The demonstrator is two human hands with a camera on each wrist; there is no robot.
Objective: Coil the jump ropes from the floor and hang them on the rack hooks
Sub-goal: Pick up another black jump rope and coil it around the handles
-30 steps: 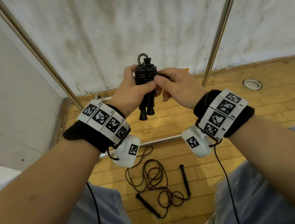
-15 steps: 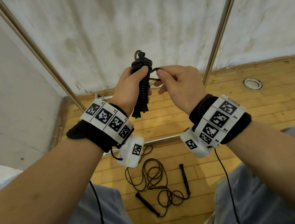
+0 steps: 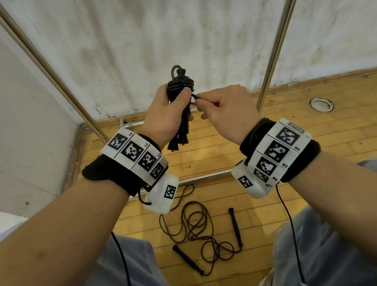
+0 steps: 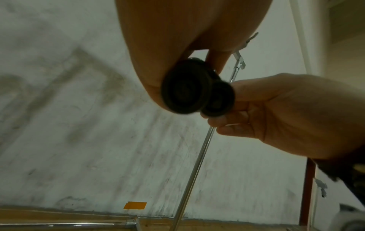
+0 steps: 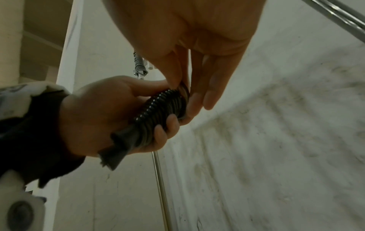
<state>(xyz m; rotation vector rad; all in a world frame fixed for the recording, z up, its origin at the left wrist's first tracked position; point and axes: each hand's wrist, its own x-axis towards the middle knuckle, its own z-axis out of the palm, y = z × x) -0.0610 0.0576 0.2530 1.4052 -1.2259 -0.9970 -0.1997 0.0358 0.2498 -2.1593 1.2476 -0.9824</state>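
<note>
Your forearms are bare. Each wrist wears a black cuff (image 3: 109, 176) under a white band (image 3: 136, 156) of square black-and-white marker tiles, labelled L and R. A white camera pod (image 3: 162, 195) hangs below each, trailing a thin black cable (image 3: 122, 261). You wear light blue trousers (image 3: 327, 256).

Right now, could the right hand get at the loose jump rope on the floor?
Probably not yet. The right hand pinches the cord end of the coiled jump rope that the left hand grips, well above the loose jump rope lying unobstructed on the wooden floor.
</note>
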